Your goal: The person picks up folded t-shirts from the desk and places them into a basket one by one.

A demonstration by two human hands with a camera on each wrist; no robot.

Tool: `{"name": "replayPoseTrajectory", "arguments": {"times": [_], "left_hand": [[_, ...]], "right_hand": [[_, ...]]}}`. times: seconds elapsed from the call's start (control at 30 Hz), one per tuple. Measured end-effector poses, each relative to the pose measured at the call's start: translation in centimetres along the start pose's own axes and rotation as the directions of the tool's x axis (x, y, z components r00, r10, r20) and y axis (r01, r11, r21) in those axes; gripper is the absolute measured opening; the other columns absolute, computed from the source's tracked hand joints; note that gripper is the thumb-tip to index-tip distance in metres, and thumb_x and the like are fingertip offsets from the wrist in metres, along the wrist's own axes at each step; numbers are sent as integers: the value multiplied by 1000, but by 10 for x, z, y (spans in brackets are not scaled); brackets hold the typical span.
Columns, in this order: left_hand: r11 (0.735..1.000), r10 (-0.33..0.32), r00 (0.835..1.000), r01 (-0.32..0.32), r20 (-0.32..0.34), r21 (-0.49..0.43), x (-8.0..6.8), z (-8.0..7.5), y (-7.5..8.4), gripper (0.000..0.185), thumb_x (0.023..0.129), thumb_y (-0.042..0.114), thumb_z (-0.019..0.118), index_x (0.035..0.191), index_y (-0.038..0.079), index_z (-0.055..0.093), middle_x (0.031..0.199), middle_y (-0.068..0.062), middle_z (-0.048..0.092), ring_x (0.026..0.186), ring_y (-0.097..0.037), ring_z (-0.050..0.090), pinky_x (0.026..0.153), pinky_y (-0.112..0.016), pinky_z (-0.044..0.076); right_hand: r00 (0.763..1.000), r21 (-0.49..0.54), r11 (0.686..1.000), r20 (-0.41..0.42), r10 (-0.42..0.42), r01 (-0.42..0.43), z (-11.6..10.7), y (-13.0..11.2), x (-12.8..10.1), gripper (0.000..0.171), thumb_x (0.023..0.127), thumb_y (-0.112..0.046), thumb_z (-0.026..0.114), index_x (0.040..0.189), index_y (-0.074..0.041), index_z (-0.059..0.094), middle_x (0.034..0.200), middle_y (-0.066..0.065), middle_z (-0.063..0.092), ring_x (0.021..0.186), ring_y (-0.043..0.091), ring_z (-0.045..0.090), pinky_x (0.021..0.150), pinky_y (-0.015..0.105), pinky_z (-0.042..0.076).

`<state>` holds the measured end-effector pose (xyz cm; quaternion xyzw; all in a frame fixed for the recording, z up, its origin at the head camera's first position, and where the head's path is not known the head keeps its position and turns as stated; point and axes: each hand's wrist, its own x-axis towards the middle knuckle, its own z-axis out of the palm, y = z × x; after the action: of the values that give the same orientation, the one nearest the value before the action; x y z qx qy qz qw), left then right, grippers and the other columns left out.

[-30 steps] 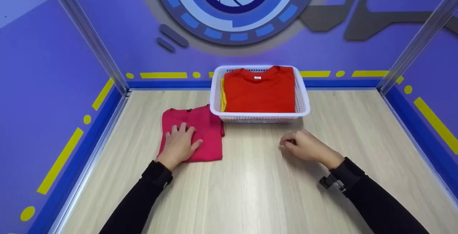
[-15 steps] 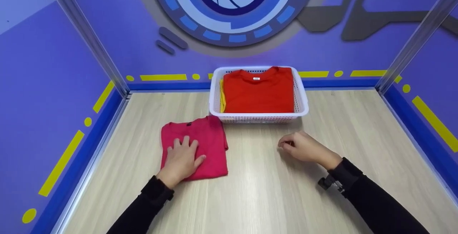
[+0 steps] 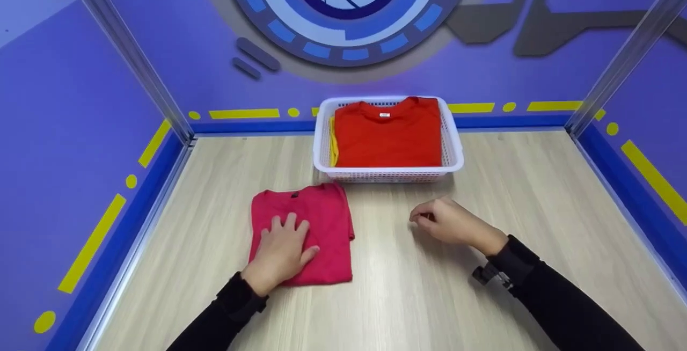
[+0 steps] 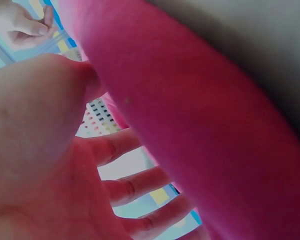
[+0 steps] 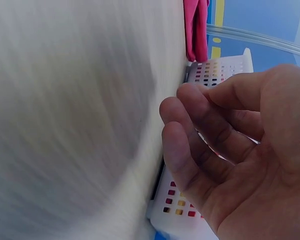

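Observation:
A folded pinkish-red T-shirt (image 3: 322, 233), with a dark neck label, lies on the table left of centre. On top of it rests my left hand (image 3: 280, 254), fingers spread and tips touching the cloth. The left wrist view shows the palm (image 4: 45, 165) facing the shirt's near fold (image 4: 190, 100). Right of the shirt, my right hand (image 3: 453, 222) hovers low over the table with loosely curled fingers and nothing in them. In the right wrist view its fingertips (image 5: 175, 142) are bare, and the white basket (image 5: 180, 200) shows beyond.
At the back wall stands the white plastic basket (image 3: 319, 152). It holds a folded red T-shirt (image 3: 389, 139) lying over yellow cloth (image 3: 334, 144). Blue-purple panels enclose the pale wooden table (image 3: 386, 297) at the back, left and right.
The left hand has slid the pinkish-red shirt toward the body and slightly right, away from the basket's corner. The right hand has barely moved.

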<state>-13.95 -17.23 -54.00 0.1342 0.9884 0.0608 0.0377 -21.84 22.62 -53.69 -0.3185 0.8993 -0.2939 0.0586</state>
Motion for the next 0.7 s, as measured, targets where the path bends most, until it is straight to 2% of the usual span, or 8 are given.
{"name": "replayPoseTrajectory", "arguments": {"times": [0.13, 0.3, 0.53, 0.7], "left_hand": [[999, 32, 999, -32, 15, 10, 2, -1, 12, 62, 101, 49, 78, 143, 6, 62, 147, -26, 56, 131, -50, 55, 94, -71, 58], [997, 79, 996, -80, 31, 10, 8, 0, 33, 63, 101, 51, 77, 144, 7, 62, 147, -26, 57, 132, -49, 55, 96, -70, 58], [993, 106, 992, -109, 70, 46, 30, 1, 70, 65, 102, 56, 74, 149, 12, 62, 149, -21, 58, 134, -46, 55, 98, -67, 58], [986, 117, 988, -128, 97, 109, 47, 5, 99, 67, 104, 61, 69, 152, 16, 61, 150, -17, 58, 135, -44, 56, 97, -64, 61]], "right_hand": [[1000, 6, 1000, 1, -7, 7, 3, -5, 1, 18, 104, -5, 69, 105, -8, 86, 100, 3, 86, 92, 12, 78, 90, 40, 66], [1000, 19, 1000, 22, -11, 10, 6, -14, 3, 18, 104, -5, 69, 106, -8, 86, 100, 4, 85, 90, 10, 75, 88, 38, 66], [999, 24, 999, 28, -43, 43, 11, -28, 7, 18, 104, -4, 69, 109, -6, 86, 102, 5, 86, 93, 13, 77, 89, 41, 66], [999, 7, 999, 20, -50, 50, 14, -33, 10, 17, 103, -4, 70, 107, -7, 86, 94, 1, 83, 85, 10, 72, 81, 33, 64]]}}
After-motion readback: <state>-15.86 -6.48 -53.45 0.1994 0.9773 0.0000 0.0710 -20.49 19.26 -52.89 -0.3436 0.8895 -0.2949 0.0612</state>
